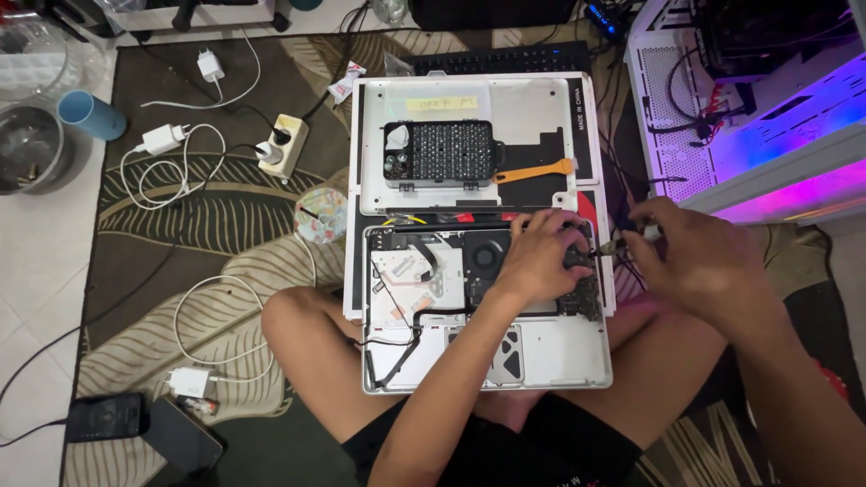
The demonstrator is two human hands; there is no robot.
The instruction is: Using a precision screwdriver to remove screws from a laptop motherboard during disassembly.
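Opened laptop on the lap, both hands at its right rear corner.

The opened laptop (487, 307) lies across the crossed legs, its long axis running left to right, with its removed bottom cover (541, 117) flat on the rug just beyond its far edge. On that cover sit a black screwdriver-bit case (439, 153) and, to the case's right, an orange pry tool (534, 170). The left hand (539, 257) rests palm down on the laptop's dark circuit board (582, 289), fingers curled loosely, pressing rather than gripping. The right hand (699, 261) hovers just off the laptop's right edge, fingers pinched on a small metal-tipped tool (612, 247) that points left toward the board. The tip reaches the board's right rear corner, right beside the left fingertips; the left hand is nearer.
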